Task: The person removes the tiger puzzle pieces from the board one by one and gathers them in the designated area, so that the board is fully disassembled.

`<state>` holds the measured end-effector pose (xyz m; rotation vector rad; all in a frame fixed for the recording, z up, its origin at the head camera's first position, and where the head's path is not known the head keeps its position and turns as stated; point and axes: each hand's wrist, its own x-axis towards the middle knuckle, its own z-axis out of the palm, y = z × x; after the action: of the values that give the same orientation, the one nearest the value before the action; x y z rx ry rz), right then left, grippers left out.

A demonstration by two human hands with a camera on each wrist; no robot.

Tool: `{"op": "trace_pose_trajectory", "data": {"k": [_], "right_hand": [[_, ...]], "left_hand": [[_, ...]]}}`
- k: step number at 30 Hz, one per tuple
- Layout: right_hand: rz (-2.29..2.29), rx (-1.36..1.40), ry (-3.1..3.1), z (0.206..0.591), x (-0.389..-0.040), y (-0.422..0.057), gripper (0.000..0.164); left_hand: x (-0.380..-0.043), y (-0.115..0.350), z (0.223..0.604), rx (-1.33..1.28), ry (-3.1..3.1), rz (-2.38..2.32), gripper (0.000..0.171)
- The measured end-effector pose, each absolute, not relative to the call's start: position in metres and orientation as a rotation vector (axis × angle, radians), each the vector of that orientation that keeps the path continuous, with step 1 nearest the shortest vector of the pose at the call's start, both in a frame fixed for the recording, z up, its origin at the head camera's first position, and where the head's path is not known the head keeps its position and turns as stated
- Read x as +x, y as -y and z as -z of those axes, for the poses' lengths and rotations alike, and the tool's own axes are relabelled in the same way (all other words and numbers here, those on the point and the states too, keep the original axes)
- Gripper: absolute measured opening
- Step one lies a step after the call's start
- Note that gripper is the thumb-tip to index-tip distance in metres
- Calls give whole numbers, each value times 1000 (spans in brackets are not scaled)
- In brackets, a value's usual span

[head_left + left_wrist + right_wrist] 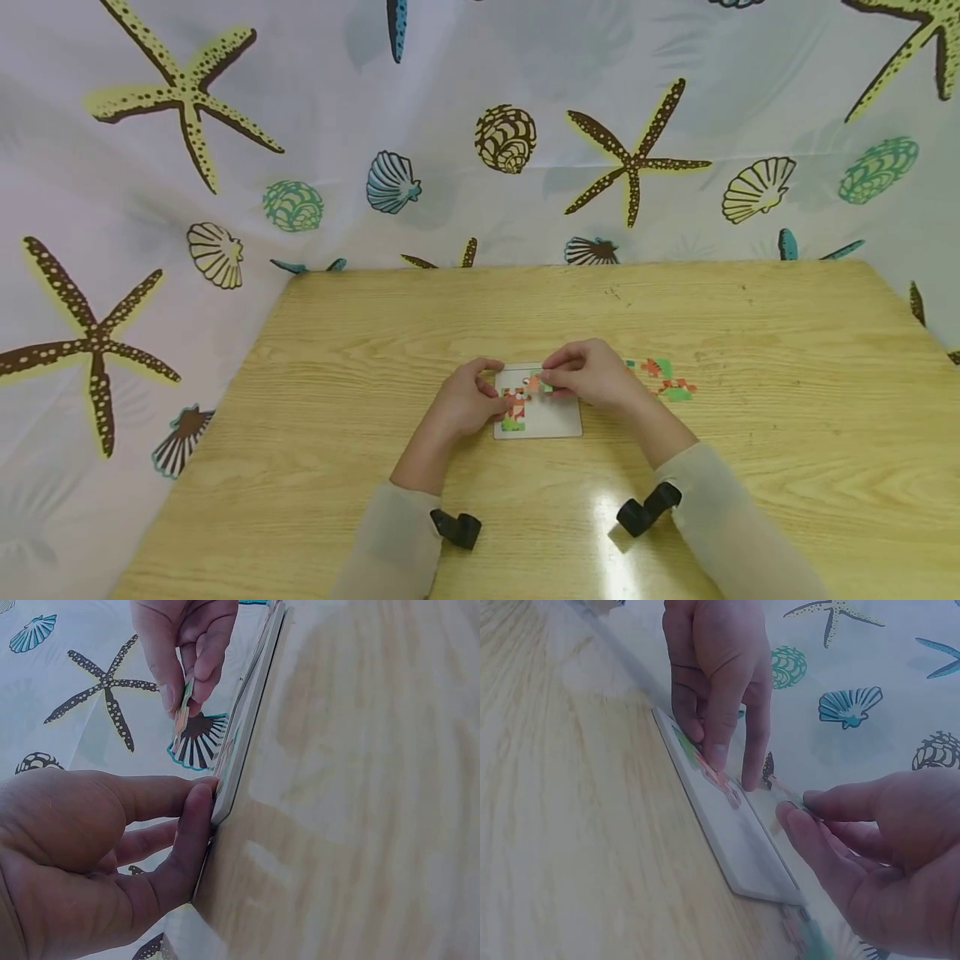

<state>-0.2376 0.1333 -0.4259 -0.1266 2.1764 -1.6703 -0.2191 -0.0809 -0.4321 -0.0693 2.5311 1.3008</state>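
Apparently mid-fitting, the right hand [597, 377] pinches a puzzle piece [533, 384] over the board [557, 422] toward twelve, alignment needed next, left hand [463, 402] loosely spread at nine.

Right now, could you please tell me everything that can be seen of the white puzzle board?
The white puzzle board is a thin, flat rectangle with rounded corners and a smooth, cardboard-like look. It lies flat on the wooden table. Orange-and-green puzzle pieces sit on its left part; bare white shows on its right. The left hand touches it and the pieces at the left side. The right hand holds another piece above it.
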Motion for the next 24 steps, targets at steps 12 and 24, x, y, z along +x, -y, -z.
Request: {"op": "trace_pose_trajectory", "data": {"k": [12,24], "right_hand": [[1667,-58,-2177,430,-233,-150,22],[1705,-56,-2158,431,-228,-163,22]], "left_hand": [[-219,80,434,-55,-2530,-1325,55],[-219,80,435,-62,-2534,-1321,54]]}}
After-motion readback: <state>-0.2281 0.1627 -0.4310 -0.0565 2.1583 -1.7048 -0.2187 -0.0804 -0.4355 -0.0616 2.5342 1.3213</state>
